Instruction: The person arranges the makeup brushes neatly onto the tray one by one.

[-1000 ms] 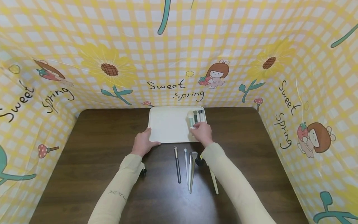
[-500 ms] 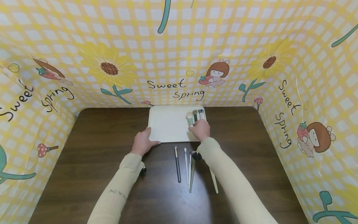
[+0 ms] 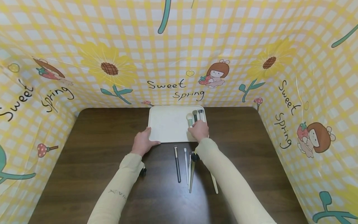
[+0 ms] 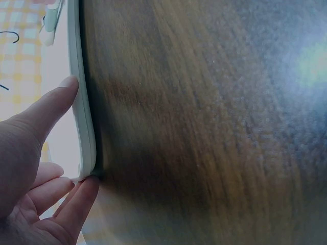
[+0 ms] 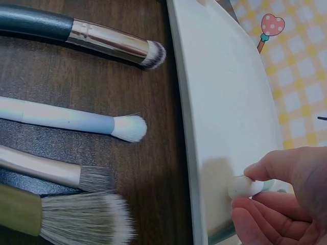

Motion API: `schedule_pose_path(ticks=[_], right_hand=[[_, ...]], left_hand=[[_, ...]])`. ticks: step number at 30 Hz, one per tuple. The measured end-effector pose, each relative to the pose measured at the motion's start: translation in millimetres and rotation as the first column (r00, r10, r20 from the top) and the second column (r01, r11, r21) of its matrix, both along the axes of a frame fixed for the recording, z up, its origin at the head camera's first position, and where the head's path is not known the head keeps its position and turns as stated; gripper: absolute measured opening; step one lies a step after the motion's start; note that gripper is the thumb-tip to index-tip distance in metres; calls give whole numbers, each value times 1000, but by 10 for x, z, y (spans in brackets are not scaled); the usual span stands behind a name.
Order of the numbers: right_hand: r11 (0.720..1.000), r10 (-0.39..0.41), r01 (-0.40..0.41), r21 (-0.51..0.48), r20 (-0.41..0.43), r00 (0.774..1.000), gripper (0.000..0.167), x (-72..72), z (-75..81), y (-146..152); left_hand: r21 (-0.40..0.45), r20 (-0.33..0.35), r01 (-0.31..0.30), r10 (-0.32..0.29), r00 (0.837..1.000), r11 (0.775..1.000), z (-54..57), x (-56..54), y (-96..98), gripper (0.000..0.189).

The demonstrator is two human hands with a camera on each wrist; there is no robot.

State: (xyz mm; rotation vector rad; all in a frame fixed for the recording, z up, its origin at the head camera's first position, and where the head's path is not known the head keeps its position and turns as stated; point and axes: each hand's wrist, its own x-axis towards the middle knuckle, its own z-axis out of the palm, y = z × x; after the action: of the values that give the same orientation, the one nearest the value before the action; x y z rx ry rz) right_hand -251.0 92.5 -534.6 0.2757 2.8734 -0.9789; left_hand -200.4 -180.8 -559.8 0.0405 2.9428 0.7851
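Note:
My left hand [image 3: 142, 141] rests at the near left corner of a white rectangular tray [image 3: 166, 124]. In the left wrist view the thumb lies on the front rim and the fingertips touch round the corner. Over the tray's right end, my right hand [image 3: 200, 130] pinches the white rounded handle end [image 5: 239, 187] of a makeup brush [image 3: 189, 118] with a mint handle and cream bristles. Beside it on the tray lie a dark green brush [image 3: 195, 114] and a brush with greyish bristles [image 3: 200, 112]; the hand hides their lower parts.
In front of the tray, several makeup brushes lie on the dark wood table [image 3: 112, 124], among them a black-handled brush [image 3: 177, 165] and a slim white brush [image 3: 185, 165]. The right sleeve partly covers a pale handle [image 3: 214, 184]. Yellow checked cloth [image 3: 173, 56] surrounds the table.
My right hand and wrist have shifted slightly left, with the mint brush moving a little left on the tray. The left hand and the tray stay nearly in place.

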Motion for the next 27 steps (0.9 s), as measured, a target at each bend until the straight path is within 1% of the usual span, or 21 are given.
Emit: schedule_pose_path(ticks=[8, 14, 18, 21, 23, 25, 27], right_hand=[[996, 54, -52, 70, -27, 998, 14, 45, 5, -17], [995, 65, -62, 83, -37, 997, 20, 47, -7, -23], [996, 63, -60, 59, -35, 997, 27, 49, -26, -4], [999, 38, -38, 21, -13, 999, 31, 50, -45, 15], [1000, 16, -16, -10, -13, 1000, 30, 51, -53, 26], [999, 0, -1, -36, -33, 999, 29, 57, -51, 40], [998, -11, 7, -59, -58, 998, 32, 67, -42, 59]], left_hand=[[-2, -8, 0, 0, 1000, 1000, -4, 5, 2, 92], [0, -14, 6, -6, 1000, 1000, -7, 9, -4, 93], [1, -18, 10, -10, 1000, 1000, -7, 10, -5, 93], [-2, -21, 14, -14, 1000, 1000, -9, 9, -5, 92], [-7, -23, 18, -18, 1000, 1000, -8, 9, -3, 92], [-7, -24, 17, -18, 1000, 1000, -6, 9, -2, 93], [-5, -22, 16, -16, 1000, 1000, -2, 10, -1, 92]])
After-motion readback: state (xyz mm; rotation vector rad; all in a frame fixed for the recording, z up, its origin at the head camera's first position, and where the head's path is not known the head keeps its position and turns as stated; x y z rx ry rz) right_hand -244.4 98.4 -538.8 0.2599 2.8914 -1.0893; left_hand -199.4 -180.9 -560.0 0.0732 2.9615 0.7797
